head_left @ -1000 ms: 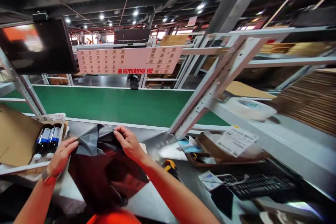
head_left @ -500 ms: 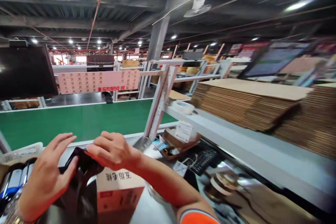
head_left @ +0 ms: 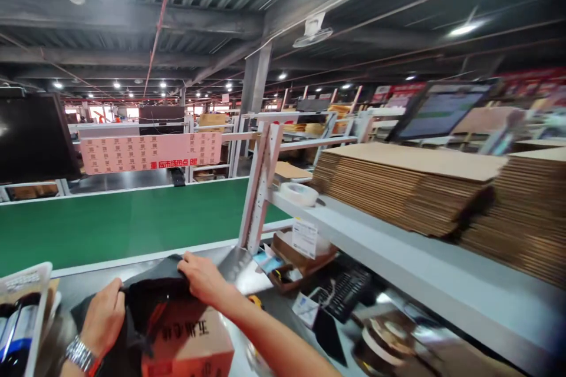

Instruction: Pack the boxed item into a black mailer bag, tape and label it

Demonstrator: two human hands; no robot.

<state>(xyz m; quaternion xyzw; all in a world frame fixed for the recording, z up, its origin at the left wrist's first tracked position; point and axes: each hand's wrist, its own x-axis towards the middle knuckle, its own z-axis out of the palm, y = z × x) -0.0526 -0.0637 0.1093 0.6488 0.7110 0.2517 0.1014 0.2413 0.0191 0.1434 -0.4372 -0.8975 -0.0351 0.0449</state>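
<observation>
My left hand (head_left: 104, 321) grips the near left edge of a black plastic bag (head_left: 152, 284) that lies on the grey work table. At the bag's far edge, my right hand (head_left: 201, 277) pinches the plastic. A small cardboard box (head_left: 190, 341) with red print sits partly inside the bag's mouth, its near end sticking out towards me. A metal watch is on my left wrist.
A white basket (head_left: 26, 283) with dark bottles stands at the left. The green conveyor belt (head_left: 124, 221) runs behind the table. To the right are a keyboard (head_left: 340, 288), a tape roll (head_left: 298, 193) and stacks of flat cardboard (head_left: 398, 185) on a white shelf.
My left hand went from spread open to closed on the bag's edge. Both hands have lowered, and the bag now covers more of the box. The camera has turned slightly right.
</observation>
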